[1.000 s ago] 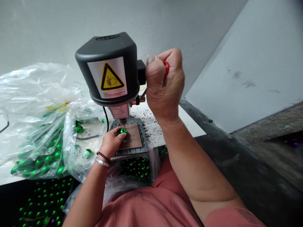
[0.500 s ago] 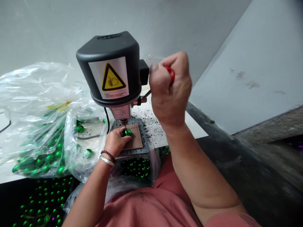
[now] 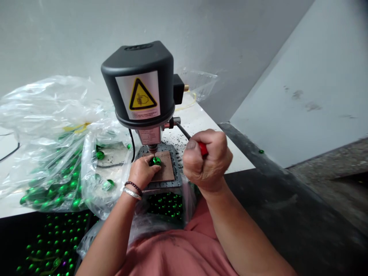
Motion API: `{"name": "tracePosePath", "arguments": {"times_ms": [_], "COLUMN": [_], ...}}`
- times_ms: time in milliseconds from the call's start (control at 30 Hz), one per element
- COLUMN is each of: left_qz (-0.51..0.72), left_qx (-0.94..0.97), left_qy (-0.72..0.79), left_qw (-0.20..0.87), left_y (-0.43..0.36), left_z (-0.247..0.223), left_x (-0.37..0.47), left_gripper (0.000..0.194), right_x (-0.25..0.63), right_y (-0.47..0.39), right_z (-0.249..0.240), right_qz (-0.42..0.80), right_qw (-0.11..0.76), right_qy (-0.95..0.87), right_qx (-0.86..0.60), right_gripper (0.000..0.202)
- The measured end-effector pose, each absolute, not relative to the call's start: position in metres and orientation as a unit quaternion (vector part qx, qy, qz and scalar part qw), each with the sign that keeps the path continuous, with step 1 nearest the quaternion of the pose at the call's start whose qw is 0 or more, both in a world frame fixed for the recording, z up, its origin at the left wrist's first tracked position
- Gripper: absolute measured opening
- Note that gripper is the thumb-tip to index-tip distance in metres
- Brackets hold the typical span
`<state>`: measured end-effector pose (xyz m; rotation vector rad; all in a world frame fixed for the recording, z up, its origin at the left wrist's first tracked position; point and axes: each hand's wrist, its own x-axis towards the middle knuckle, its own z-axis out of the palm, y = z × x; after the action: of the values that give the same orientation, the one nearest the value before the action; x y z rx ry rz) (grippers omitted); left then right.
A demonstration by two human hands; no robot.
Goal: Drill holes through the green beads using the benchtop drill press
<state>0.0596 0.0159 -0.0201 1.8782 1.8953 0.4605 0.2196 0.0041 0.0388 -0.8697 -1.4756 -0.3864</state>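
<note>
While the left hand [image 3: 142,170] pinches a green ball [image 3: 157,161] near mid-frame, the right hand [image 3: 209,160] clenches a red handle [image 3: 203,149], drilling seemingly unfinished.

Clear plastic bag [image 3: 40,101] with yellow strip [image 3: 76,127] on white table [image 3: 212,123]; loose green ball [image 3: 261,151] on floor [image 3: 267,207] near scuffed wall [image 3: 304,88].

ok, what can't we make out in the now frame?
All head view:
- Bit: too small to tell if it touches the ball.
- Ball's left side: hidden by the left hand.
- Red grip: mostly hidden by the right hand.
- Fine print on label: too small.
</note>
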Motion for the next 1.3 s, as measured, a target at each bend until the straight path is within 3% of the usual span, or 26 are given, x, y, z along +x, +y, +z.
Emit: {"name": "tracePosePath", "arguments": {"times_ms": [433, 600, 667, 800, 900, 967, 1100, 1300], "left_qz": [0.164, 0.172, 0.182, 0.178, 0.174, 0.216, 0.277, 0.233], "left_qx": [0.677, 0.679, 0.67, 0.693, 0.711, 0.685, 0.623, 0.657], "left_qy": [0.69, 0.688, 0.692, 0.623, 0.534, 0.542, 0.603, 0.674], "left_qw": [0.198, 0.191, 0.199, 0.315, 0.424, 0.437, 0.414, 0.247], "left_y": [0.015, 0.015, 0.011, -0.001, -0.01, -0.012, -0.008, -0.005], "left_z": [-0.028, -0.028, -0.025, -0.015, -0.009, -0.006, -0.009, -0.022], "left_x": [0.057, 0.059, 0.06, 0.051, 0.039, 0.033, 0.031, 0.044], "left_gripper": [0.042, 0.035, 0.032, 0.03, 0.044, 0.05, 0.034, 0.027], "right_x": [0.214, 0.21, 0.208, 0.205, 0.203, 0.203, 0.203, 0.203], "right_y": [0.001, 0.017, 0.032, 0.058, 0.063, 0.061, 0.058, 0.057], "right_z": [0.006, 0.05, 0.077, 0.111, 0.113, 0.111, 0.11, 0.112], "right_qz": [-0.103, -0.138, -0.145, -0.033, 0.001, 0.011, 0.029, 0.034], "right_qw": [0.671, 0.687, 0.683, 0.686, 0.699, 0.705, 0.71, 0.698], "right_qy": [-0.639, -0.599, -0.583, -0.566, -0.558, -0.558, -0.561, -0.562], "right_qx": [-0.362, -0.387, -0.415, -0.457, -0.446, -0.438, -0.424, -0.442], "right_gripper": [0.017, 0.005, 0.016, 0.029, 0.029, 0.029, 0.03, 0.026]}}
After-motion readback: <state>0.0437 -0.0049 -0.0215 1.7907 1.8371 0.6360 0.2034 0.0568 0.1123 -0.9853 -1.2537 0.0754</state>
